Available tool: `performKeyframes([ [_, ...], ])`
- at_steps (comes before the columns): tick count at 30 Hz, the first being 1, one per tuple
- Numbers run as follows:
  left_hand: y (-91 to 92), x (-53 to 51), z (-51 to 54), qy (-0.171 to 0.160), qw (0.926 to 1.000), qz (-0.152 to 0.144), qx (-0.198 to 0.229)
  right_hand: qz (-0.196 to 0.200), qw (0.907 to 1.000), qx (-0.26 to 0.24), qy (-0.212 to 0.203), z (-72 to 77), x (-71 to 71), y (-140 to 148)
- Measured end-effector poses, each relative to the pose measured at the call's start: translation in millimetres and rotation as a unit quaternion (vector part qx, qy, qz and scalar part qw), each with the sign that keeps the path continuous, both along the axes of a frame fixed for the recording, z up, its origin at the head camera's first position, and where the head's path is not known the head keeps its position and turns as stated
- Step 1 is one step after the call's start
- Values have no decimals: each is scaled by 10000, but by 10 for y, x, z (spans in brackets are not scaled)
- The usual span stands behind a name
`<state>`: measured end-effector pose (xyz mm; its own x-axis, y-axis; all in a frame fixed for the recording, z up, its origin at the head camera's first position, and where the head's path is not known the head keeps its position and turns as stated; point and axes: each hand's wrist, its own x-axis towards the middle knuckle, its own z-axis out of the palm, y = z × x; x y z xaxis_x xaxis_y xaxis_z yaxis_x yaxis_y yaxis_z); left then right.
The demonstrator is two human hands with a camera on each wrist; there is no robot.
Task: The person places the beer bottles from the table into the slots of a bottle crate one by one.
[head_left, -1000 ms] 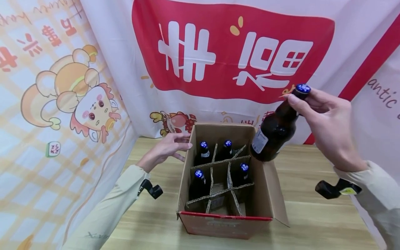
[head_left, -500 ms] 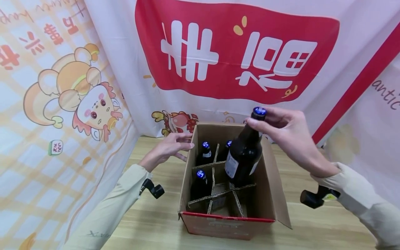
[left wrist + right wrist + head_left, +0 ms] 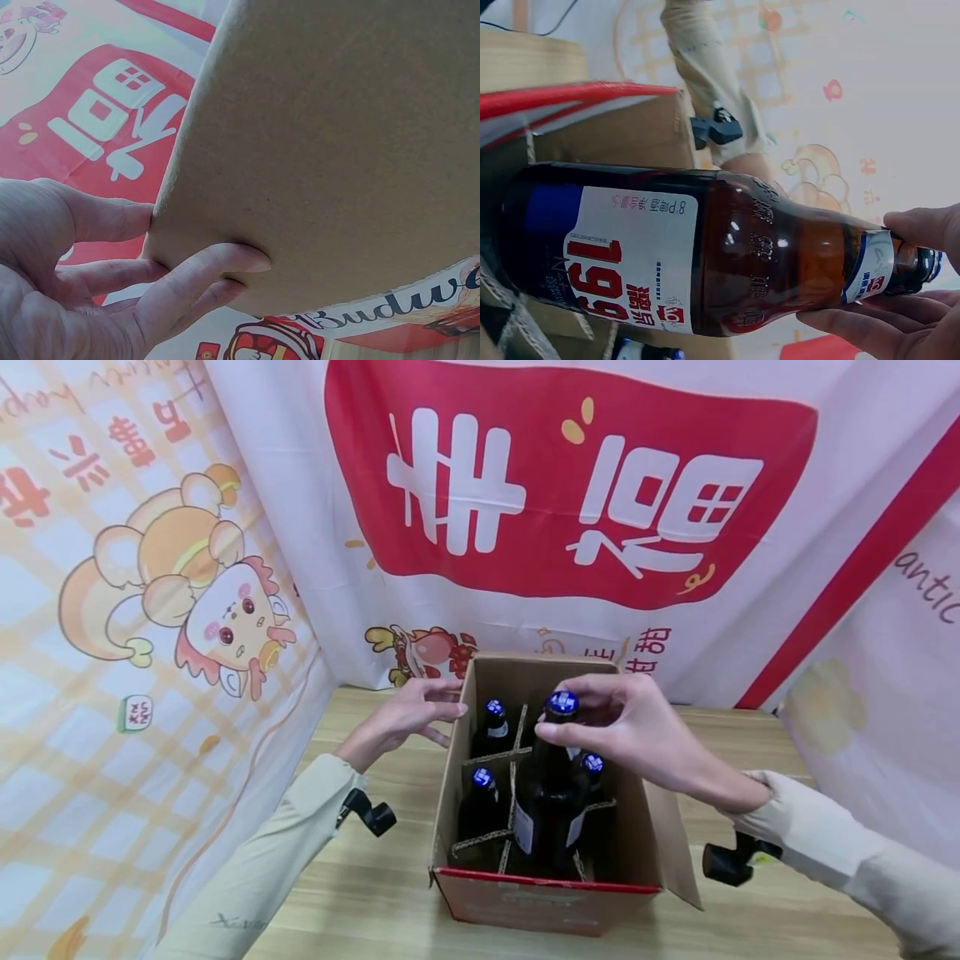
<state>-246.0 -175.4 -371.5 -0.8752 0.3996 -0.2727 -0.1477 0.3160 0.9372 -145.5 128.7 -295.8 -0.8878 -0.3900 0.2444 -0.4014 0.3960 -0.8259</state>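
My right hand (image 3: 626, 722) pinches a brown glass beer bottle (image 3: 551, 802) by its neck, just below the blue cap. The bottle is upright, its base down among the dividers at the near middle of an open cardboard box (image 3: 525, 902); whether it touches bottom is hidden. In the right wrist view, the bottle (image 3: 637, 247) shows a white and blue label with red numerals. Other blue-capped bottles (image 3: 482, 802) stand in the box's compartments. My left hand (image 3: 405, 718) touches the box's left side with extended fingers; in the left wrist view, fingertips (image 3: 251, 259) press on the brown cardboard (image 3: 337, 150).
Cardboard dividers (image 3: 480, 842) split the box into compartments. A flap (image 3: 675, 852) sticks out on the right. The box stands on a wooden table (image 3: 360, 885), with printed cloth (image 3: 285, 410) hanging behind and at both sides.
My right hand has carried the beer bottle from the box's upper right, leftward and down into the near middle part. My left hand stays at the box's left side.
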Motion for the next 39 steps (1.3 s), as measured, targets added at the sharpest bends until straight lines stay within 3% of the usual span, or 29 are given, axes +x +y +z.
performKeyframes([
  [8, -6, 0, 32, 31, 10000, 65, -47, 32, 9998, 127, 118, -57, 72, -60],
  [15, -8, 1, 30, -34, 10000, 61, 31, 392, 9981, 290, 376, -80, 109, -105],
  [22, -4, 17, 26, -32, 10000, 48, 37, 812, 9902, 982, 571, -164, 44, -151],
  [27, -19, 8, 30, 9, 10000, 82, -1, 1576, 9740, 1554, 480, -289, -1, -231],
  [30, -20, 4, 28, -15, 10000, 79, 12, 1968, 9581, 2042, 407, -311, -22, -299],
  [34, -12, 10, 22, -65, 9999, 61, 58, 2313, 9370, 2617, -81, -276, -32, -385],
  [39, -10, 10, 8, -55, 9999, 71, 73, 2458, 9135, 3149, -772, -262, -53, -484],
])
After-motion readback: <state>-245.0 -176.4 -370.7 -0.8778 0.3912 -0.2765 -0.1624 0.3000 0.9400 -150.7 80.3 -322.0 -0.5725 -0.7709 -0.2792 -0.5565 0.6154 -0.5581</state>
